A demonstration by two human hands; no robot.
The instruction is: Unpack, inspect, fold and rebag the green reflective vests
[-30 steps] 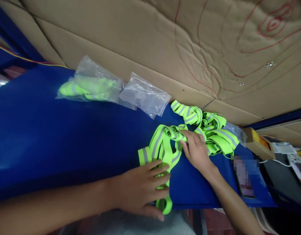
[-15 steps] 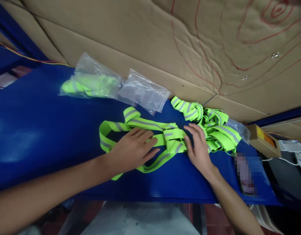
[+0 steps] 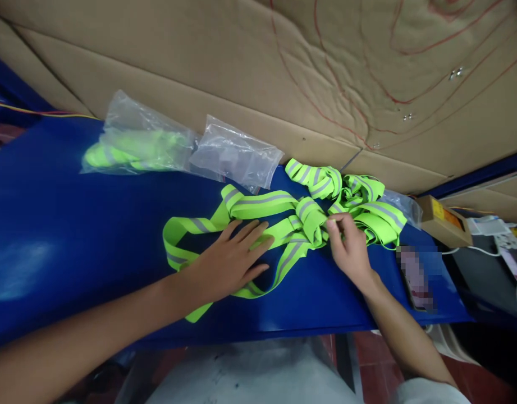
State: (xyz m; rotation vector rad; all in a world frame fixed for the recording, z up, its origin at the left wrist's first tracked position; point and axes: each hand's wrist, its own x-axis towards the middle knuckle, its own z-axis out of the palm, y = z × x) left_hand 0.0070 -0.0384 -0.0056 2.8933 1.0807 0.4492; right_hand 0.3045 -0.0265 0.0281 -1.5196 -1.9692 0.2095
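Observation:
A neon-yellow reflective strap (image 3: 264, 204) with grey stripes lies in loose loops on the blue table, bunched into folds at its right end. Flat across the loops rests my left hand (image 3: 230, 264), fingers spread, palm down. My right hand (image 3: 351, 247) pinches the edge of the folded bunch between thumb and forefinger. Right behind that hand sits a heap of more reflective straps (image 3: 382, 219), partly covered by the fingers. Another coiled piece (image 3: 315, 178) lies at the heap's left.
Along the cardboard wall (image 3: 157, 67) lie a clear bag (image 3: 136, 146) with neon straps inside and a flat plastic bag (image 3: 237, 154). A small cardboard box (image 3: 443, 221) and a blurred phone (image 3: 415, 278) are on the right. The blue table's front edge (image 3: 258, 336) is close to me.
My right hand has gone from loosely open beside the folds to pinching them, and the bunch looks lifted and turned. My left hand has flattened its fingers over the loops. The view shifted slightly.

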